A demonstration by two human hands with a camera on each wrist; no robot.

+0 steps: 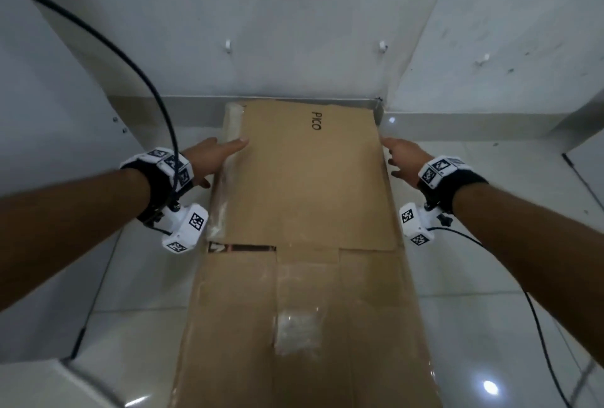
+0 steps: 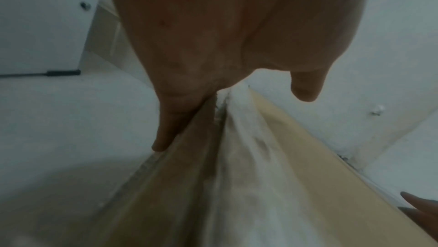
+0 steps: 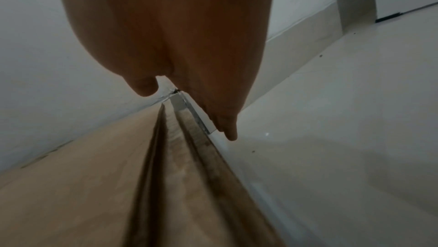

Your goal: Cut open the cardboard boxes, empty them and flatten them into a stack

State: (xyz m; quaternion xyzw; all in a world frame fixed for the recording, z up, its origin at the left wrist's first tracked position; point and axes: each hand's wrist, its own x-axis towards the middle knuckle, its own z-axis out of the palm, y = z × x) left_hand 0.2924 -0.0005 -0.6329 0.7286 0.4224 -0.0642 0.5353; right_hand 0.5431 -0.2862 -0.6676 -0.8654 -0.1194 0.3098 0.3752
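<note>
A flattened brown cardboard box (image 1: pixel 304 185) printed "PICO" lies on the floor with its far end at the wall, on top of a longer flat cardboard sheet (image 1: pixel 235 326). My left hand (image 1: pixel 219 156) rests against its taped left edge (image 1: pixel 228 146), thumb on top and fingers straight. My right hand (image 1: pixel 405 156) lies with straight fingers beside the right edge. The left wrist view shows my left hand (image 2: pixel 213 44) with its fingers running down the cardboard's (image 2: pixel 308 157) side. In the right wrist view my right hand (image 3: pixel 177 35) hangs over the stacked cardboard edges (image 3: pixel 83 176). Neither hand holds a tool.
White walls with small hooks (image 1: pixel 227 45) close the space ahead and on both sides, with a grey skirting (image 1: pixel 490 123) below. Glossy white floor tiles (image 1: pixel 490 277) lie around the cardboard. A black cable (image 1: pixel 130 58) loops over my left arm. A white block (image 1: pixel 32 384) sits at lower left.
</note>
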